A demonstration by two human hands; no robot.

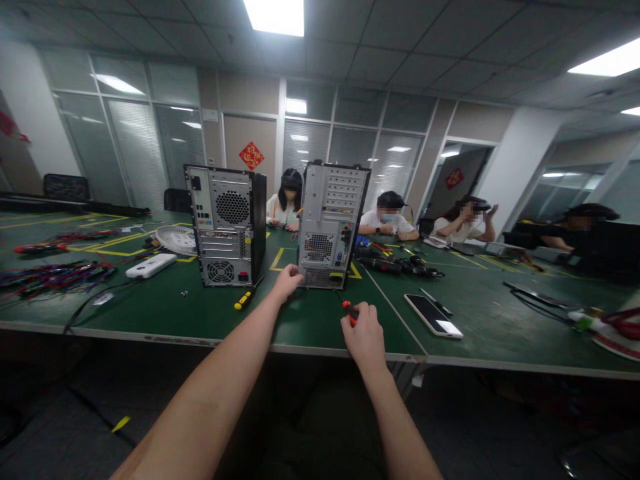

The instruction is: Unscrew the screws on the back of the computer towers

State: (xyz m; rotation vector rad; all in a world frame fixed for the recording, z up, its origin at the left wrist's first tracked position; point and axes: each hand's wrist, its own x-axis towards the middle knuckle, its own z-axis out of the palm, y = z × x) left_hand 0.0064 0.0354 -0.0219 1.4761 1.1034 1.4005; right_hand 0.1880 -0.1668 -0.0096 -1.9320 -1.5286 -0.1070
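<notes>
Two computer tower cases stand upright on the green table with their rear panels facing me. My left hand (289, 283) is at the lower left edge of the right computer case (320, 220), its fingers curled against that corner. In my right hand (365, 331) is a red and black screwdriver (347, 306), its shaft pointing up toward the bottom edge of the same case. Whether the tip touches a screw is too small to tell. Left of my left hand, the other computer case (227, 227) has a yellow and black screwdriver (243, 299) lying in front of it.
A smartphone (433, 315) lies to the right beside a thin pen-like tool (437, 301). Black cables (415, 267) lie behind it. On the left are a white power bank-like device (151, 265), bundled coloured wires (55, 280) and a white basket (175, 239). Several people sit across the table (250, 337).
</notes>
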